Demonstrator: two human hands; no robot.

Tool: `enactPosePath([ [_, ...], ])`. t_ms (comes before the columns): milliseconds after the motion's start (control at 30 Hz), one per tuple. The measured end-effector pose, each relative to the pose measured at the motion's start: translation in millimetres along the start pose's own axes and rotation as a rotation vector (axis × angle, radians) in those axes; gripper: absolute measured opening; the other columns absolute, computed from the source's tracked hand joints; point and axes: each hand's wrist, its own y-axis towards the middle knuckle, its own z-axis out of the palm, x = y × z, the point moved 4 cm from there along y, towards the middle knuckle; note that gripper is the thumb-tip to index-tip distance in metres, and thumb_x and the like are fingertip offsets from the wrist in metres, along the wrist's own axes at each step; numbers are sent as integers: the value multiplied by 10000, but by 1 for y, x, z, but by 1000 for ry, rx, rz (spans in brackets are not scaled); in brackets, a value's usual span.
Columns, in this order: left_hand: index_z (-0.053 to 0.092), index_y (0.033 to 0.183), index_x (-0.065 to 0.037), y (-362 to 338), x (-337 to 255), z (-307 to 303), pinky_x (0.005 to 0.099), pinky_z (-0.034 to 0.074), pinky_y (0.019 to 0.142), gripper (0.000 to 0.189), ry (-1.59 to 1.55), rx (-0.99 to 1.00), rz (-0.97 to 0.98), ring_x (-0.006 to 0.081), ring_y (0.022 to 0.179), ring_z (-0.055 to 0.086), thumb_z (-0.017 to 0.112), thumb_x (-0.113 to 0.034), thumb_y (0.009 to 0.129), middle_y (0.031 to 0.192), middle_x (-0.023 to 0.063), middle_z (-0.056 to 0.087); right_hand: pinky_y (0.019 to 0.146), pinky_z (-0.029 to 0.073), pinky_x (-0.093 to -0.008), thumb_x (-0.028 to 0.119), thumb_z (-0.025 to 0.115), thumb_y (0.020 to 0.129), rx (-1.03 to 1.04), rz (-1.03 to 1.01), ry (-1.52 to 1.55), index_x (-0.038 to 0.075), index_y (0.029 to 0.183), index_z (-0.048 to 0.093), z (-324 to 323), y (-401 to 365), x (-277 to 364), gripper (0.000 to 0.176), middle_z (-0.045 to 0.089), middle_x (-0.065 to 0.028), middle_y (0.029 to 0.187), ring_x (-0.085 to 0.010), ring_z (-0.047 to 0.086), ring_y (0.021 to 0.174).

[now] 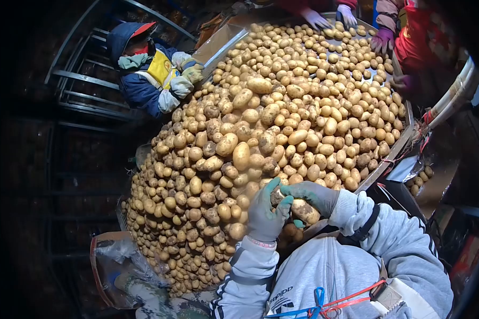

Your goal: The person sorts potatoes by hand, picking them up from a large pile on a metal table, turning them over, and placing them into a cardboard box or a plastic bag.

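"Report on the grip?"

"Left hand (269, 213), gloved, is closed on a soil-marked potato (277, 197). Right hand (315, 198), also gloved, is clamped on a larger, pale potato (305, 211) just beside it."

"Position?"

"Both potatoes are at the near edge of the potato heap (239, 138), in front of the grey sweatshirt (324, 266)."

"Surroundings?"

"A co-worker in a yellow vest (160, 69) stands at the heap's left. Purple-gloved hands (382, 40) touch the far right side."

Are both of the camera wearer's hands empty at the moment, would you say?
No, the left hand and the right hand are close together, with potatoes held between them.
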Motion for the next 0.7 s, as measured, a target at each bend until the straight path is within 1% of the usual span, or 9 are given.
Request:
enactPosePath([
  [133, 662, 1359, -11, 3, -1, 6, 406, 589, 892, 501, 40, 26, -62, 357, 1041, 747, 767, -312, 973, 1171, 200, 758, 878, 569, -288, 288, 645, 1077, 73, -162, -85, 61, 1297, 682, -15, -1, -7, 318, 713, 3, 1126, -114, 655, 1023],
  [200, 691, 1297, 15, 7, -6, 9, 428, 591, 829, 446, 42, -22, -32, 376, 946, 746, 735, -316, 1001, 1059, 222, 755, 881, 565, -283, 268, 672, 1059, 98, -315, -184, 79, 1320, 673, -16, -2, -4, 322, 712, 4, 1133, -111, 649, 1032],
  [300, 714, 1249, 31, 7, 4, 17, 438, 592, 784, 396, 112, -53, 98, 389, 885, 745, 706, -293, 1021, 989, 235, 752, 905, 569, -306, 291, 686, 1050, 57, -482, -501, 74, 1332, 673, -3, -17, 8, 356, 711, -4, 1160, -129, 655, 1067],
  [333, 718, 1240, 32, 7, 8, 20, 438, 593, 777, 381, 146, -56, 155, 390, 879, 744, 698, -281, 1025, 981, 235, 751, 922, 568, -316, 308, 685, 1050, 37, -407, -451, 67, 1339, 675, -3, -20, 9, 376, 712, -10, 1175, -137, 658, 1084],
  [367, 721, 1232, 37, 5, 14, 23, 426, 593, 788, 357, 84, -66, 81, 370, 882, 748, 675, -261, 1040, 991, 228, 756, 939, 566, -326, 325, 684, 1051, 14, -333, -399, 61, 1346, 676, -3, -24, 10, 396, 713, -15, 1190, -146, 661, 1102],
  [433, 727, 1215, 47, 3, 18, 26, 401, 595, 811, 319, -37, -89, -67, 331, 889, 756, 628, -220, 1070, 1011, 213, 765, 985, 557, -340, 361, 680, 1054, -14, 36, 66, 47, 1372, 676, -10, -23, 2, 447, 716, -29, 1227, -161, 663, 1144],
  [533, 662, 1352, -17, 13, 18, 32, 347, 592, 886, 332, -316, 25, -215, 256, 1002, 742, 584, -170, 1068, 1170, 146, 758, 1018, 526, -307, 393, 633, 1084, -91, -261, -136, -8, 1340, 689, -17, -16, 4, 478, 740, -60, 1233, -143, 662, 1148],
  [633, 589, 1462, -48, 18, 25, 45, 340, 590, 903, 402, -934, 51, -560, 226, 1038, 726, 589, -157, 1074, 1167, 105, 758, 1021, 523, -304, 382, 674, 1062, -111, -314, -212, -4, 1336, 695, -18, -24, 20, 473, 739, -57, 1234, -135, 657, 1151],
  [700, 537, 1515, -57, 22, 26, 46, 322, 581, 849, 499, -863, 166, -507, 209, 986, 707, 651, -216, 1056, 1086, 72, 743, 996, 528, -290, 361, 701, 1048, -205, -220, -185, 14, 1342, 705, -22, -33, 22, 455, 739, -51, 1236, -123, 656, 1126],
])
